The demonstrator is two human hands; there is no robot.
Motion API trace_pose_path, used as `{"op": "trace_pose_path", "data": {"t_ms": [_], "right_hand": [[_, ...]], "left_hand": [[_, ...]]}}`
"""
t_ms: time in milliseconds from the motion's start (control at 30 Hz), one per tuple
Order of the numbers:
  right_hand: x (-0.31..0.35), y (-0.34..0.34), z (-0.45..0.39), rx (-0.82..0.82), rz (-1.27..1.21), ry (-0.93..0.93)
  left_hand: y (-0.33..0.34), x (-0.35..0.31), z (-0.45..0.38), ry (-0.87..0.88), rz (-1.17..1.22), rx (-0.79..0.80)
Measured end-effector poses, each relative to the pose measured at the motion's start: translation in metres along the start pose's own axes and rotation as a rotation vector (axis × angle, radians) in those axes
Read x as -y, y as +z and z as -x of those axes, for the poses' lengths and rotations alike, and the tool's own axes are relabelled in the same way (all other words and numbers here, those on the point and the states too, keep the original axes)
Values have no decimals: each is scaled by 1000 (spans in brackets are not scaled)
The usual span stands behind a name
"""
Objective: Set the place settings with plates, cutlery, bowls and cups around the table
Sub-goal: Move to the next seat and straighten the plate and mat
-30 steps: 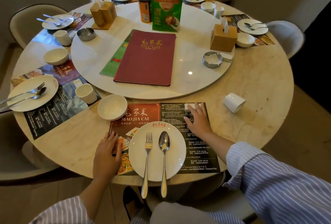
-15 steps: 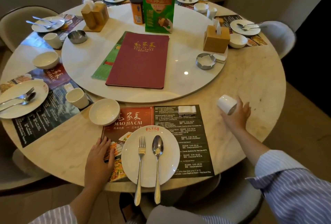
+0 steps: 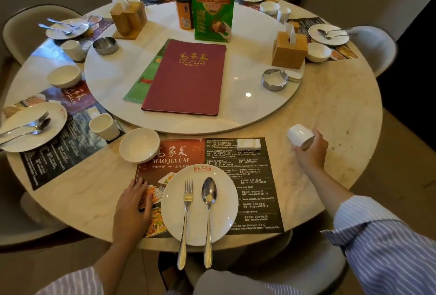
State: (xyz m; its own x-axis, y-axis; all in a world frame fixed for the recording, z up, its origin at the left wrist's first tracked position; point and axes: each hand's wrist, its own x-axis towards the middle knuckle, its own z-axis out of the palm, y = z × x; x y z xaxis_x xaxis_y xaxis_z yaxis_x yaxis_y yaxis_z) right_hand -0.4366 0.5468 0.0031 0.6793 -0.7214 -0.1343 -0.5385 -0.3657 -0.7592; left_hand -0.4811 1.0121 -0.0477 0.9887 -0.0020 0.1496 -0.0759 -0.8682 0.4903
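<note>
Since half a second ago: white cup [image 3: 300, 134] now lifted off tabletop [image 3: 342, 110], tilted on its side, gripped in right hand [image 3: 311, 150]; previously resting on the marble with fingers just reaching it. Right arm extended out to the right, striped sleeve pushed back, wrist low. Left hand [image 3: 132, 205] unmoved, flat and open, palm down on left edge of placemat [image 3: 254, 188]. Plate [image 3: 199, 205] with fork [image 3: 186, 219] and spoon [image 3: 208, 214] just right of left hand; bowl [image 3: 139, 144] beyond it.
</note>
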Motion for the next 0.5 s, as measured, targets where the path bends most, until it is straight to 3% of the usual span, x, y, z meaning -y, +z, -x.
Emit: {"op": "trace_pose_path", "data": {"t_ms": [67, 133, 233, 367, 500], "right_hand": [[-2, 5, 3, -85, 216, -117], [0, 15, 6, -112, 432, -346], [14, 41, 20, 108, 526, -584], [20, 81, 53, 440, 583, -628], [24, 106, 73, 442, 553, -531]], "left_hand": [[0, 0, 1, -1, -6, 2], [0, 1, 2, -2, -4, 2], [0, 0, 2, -5, -1, 0], [1, 1, 0, -8, 0, 5], [1, 3, 0, -11, 10, 6]]}}
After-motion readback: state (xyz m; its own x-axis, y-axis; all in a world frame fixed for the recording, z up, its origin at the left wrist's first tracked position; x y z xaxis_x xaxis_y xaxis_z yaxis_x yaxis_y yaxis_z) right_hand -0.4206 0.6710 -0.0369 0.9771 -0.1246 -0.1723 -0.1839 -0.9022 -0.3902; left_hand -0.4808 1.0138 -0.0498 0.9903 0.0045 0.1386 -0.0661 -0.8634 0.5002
